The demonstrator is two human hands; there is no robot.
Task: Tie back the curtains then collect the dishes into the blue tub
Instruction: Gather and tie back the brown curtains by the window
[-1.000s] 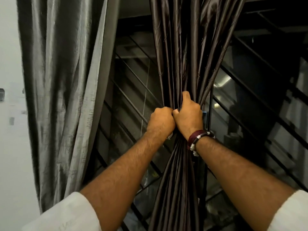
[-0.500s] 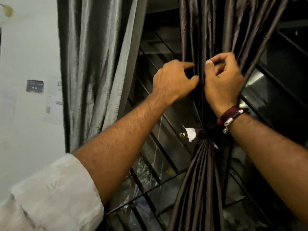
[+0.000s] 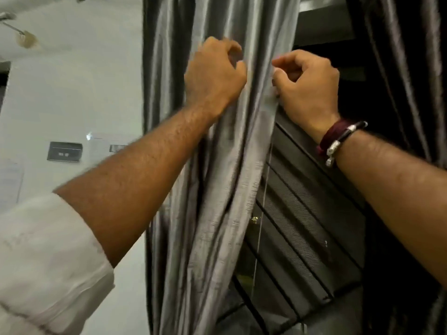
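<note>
The task looks to be in its first half. The left curtain (image 3: 217,165) hangs loose in long folds with no tie visible round it, so tying it back is not yet done. At the far right edge a dark curtain (image 3: 406,68) shows only as a strip; whether it is tied cannot be told from this view. No dishes and no blue tub are in sight, so the collecting part appears to be entirely ahead.

Both arms reach up and forward to the left curtain at about the same height. The left hand (image 3: 214,73) sits against the middle folds with its fingers curled in, knuckles toward the camera, and it seems to grip a fold, though the fingertips are hidden behind the hand. The right hand (image 3: 307,85) is at the curtain's right edge, fingers curled, pinching that edge between thumb and fingers. A bracelet (image 3: 338,139) circles the right wrist, and a white sleeve (image 3: 48,262) is rolled up on the left forearm.

Behind the curtain's right edge a dark window (image 3: 309,213) with slanting bars is exposed. A pale wall (image 3: 72,93) lies to the left.
</note>
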